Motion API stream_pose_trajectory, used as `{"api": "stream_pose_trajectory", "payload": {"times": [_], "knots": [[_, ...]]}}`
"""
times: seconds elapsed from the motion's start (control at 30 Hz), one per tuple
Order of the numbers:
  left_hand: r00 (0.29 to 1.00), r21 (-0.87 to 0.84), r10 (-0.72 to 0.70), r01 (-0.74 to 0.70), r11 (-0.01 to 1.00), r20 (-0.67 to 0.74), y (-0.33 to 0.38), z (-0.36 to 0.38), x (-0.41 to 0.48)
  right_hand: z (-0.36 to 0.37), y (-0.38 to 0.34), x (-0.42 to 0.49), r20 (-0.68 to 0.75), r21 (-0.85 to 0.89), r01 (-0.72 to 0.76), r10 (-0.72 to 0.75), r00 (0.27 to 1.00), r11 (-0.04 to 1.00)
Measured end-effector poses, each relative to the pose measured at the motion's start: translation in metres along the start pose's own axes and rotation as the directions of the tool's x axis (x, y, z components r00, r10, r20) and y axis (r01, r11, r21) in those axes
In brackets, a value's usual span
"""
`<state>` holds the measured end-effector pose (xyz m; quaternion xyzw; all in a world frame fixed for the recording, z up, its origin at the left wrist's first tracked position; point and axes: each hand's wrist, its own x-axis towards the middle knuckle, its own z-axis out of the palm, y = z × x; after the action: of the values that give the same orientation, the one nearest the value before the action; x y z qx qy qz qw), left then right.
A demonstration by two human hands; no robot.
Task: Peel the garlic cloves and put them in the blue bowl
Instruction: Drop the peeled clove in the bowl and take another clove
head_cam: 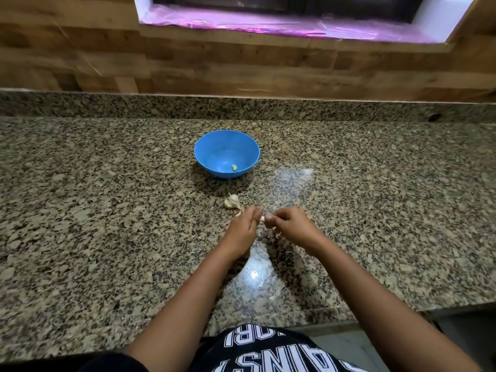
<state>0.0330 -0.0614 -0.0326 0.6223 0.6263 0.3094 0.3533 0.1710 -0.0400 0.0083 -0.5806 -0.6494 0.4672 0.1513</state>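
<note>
Peeling: left hand (243, 228) and right hand (291, 226) pinch small white garlic clove (262, 218) in fingers (269, 217), near round blue plastic bowl (201, 146), likely for short transfer

One wide-angle head view looks forward and down from above the near edge of the worktop (94, 210), facing the far wall (241, 68) and window (281, 12). The left hand (241, 228) and right hand (292, 224) sit centre, fairly close below.
</note>
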Motion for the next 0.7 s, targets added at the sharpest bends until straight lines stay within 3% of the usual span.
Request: {"api": "stream_pose_trajectory", "payload": {"times": [0.13, 0.23, 0.3, 0.37, 0.43, 0.5, 0.57, 0.7], "knots": [[0.999, 0.001, 0.036, -0.036, 0.999, -0.019, 0.003, 0.002, 0.000, -0.003, -0.003, -0.001, 0.181, 0.284, -0.093, 0.042, 0.983, 0.954], [1.000, -0.125, -0.025, 0.024, 0.992, -0.010, 0.010, 0.004, 0.001, -0.002, -0.006, -0.003, 0.181, 0.346, -0.108, 0.046, 0.982, 0.932], [0.988, -0.300, -0.150, 0.154, 0.941, 0.038, 0.017, 0.004, 0.004, 0.006, -0.008, -0.005, 0.034, 0.183, -0.035, 0.029, 0.999, 0.982], [0.955, -0.472, -0.266, 0.296, 0.830, 0.130, 0.023, 0.003, 0.008, 0.016, -0.007, -0.005, -0.138, -0.073, 0.121, -0.130, 0.982, 0.990], [0.936, -0.611, -0.299, 0.349, 0.710, 0.188, 0.025, 0.000, 0.009, 0.022, -0.006, -0.004, -0.203, -0.218, 0.220, -0.264, 0.943, 0.951], [0.939, -0.660, -0.280, 0.340, 0.670, 0.199, 0.019, -0.002, 0.011, 0.019, -0.007, -0.001, -0.172, -0.128, 0.163, -0.184, 0.968, 0.978], [0.945, -0.601, -0.263, 0.326, 0.729, 0.194, 0.012, -0.004, 0.012, 0.013, -0.005, 0.003, -0.076, 0.029, 0.055, -0.053, 0.996, 0.998], [0.944, -0.616, -0.261, 0.331, 0.715, 0.204, 0.009, -0.005, 0.011, 0.008, -0.004, 0.003, -0.041, 0.315, -0.006, 0.020, 0.999, 0.949]]}}
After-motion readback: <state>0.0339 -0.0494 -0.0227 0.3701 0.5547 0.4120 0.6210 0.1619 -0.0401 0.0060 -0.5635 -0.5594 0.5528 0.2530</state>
